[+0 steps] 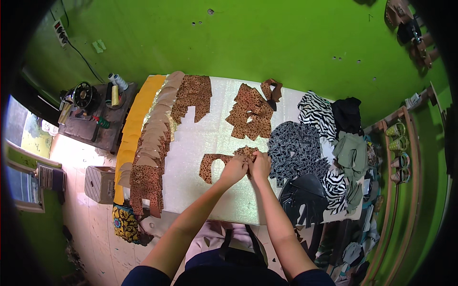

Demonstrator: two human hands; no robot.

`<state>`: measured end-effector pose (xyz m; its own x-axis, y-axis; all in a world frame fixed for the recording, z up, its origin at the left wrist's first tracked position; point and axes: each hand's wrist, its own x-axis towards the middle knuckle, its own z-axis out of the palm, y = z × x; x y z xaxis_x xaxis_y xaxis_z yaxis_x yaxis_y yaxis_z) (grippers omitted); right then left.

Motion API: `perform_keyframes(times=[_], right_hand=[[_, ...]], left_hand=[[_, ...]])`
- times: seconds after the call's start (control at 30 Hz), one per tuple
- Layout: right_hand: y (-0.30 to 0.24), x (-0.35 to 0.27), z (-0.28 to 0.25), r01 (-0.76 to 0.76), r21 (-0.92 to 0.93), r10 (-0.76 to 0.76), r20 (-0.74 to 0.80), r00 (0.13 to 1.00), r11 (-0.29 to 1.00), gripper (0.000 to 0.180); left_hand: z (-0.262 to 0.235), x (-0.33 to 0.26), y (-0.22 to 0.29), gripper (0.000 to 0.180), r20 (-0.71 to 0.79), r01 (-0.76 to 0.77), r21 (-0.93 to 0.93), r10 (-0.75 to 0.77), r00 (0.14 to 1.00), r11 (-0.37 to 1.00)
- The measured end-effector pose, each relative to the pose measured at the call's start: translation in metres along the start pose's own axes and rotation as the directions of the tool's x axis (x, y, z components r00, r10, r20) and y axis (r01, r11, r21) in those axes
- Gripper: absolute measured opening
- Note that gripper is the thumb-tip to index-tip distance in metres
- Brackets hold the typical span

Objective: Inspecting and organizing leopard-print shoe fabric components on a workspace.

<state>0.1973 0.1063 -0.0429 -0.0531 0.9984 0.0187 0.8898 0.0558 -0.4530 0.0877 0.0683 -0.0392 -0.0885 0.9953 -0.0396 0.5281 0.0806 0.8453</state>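
My left hand (234, 170) and my right hand (260, 167) meet over the table, fingertips close together. Both are closed on a small leopard-print fabric piece (245, 151), which shows above and between them; the exact grip is partly hidden by the fingers. Just left of my left hand lies a curved leopard-print cutout (208, 164), flat on the pale shiny tabletop (191, 200). Beyond my hands sits a jagged pile of leopard-print pieces (249, 114), with a brown curved strip (272, 90) at its far corner.
Overlapping tan and leopard-print pieces (155, 148) run down the left side beside yellow material (136, 128). On the right lie grey patterned pieces (296, 148), zebra-print fabric (316, 109) and black pieces (305, 195). A sewing machine (82, 97) stands far left, a cardboard box (99, 184) below it.
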Motion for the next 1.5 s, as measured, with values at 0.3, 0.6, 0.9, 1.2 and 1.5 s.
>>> perform_keyframes(times=[0.3,0.6,0.9,1.2,1.5], right_hand=[[0.002,-0.006,-0.018,0.103,0.501,-0.183,0.114,0.976,0.859,0.013],[-0.007,0.009,-0.037,0.253,0.582,-0.339,0.041,0.940,0.773,0.013],[-0.015,-0.001,-0.022,-0.302,0.675,-0.212,0.567,0.796,0.673,0.027],[-0.050,-0.001,-0.009,-0.044,0.533,-0.198,0.388,0.900,0.845,0.017],[-0.057,-0.014,0.025,0.091,0.234,-0.158,0.283,0.946,0.968,0.019]], left_hand=[[-0.008,0.007,0.018,0.049,0.072,0.361,-0.328,-0.358,0.931,0.873],[-0.056,0.006,0.011,0.027,0.008,-0.124,-0.136,0.126,0.992,0.983],[-0.075,-0.007,-0.029,0.021,-0.012,0.264,-0.389,-0.291,0.957,0.883],[-0.097,-0.022,-0.048,0.020,-0.060,0.249,-0.221,-0.267,0.962,0.943],[-0.101,-0.028,-0.065,0.029,-0.074,0.304,0.216,-0.295,0.953,0.928]])
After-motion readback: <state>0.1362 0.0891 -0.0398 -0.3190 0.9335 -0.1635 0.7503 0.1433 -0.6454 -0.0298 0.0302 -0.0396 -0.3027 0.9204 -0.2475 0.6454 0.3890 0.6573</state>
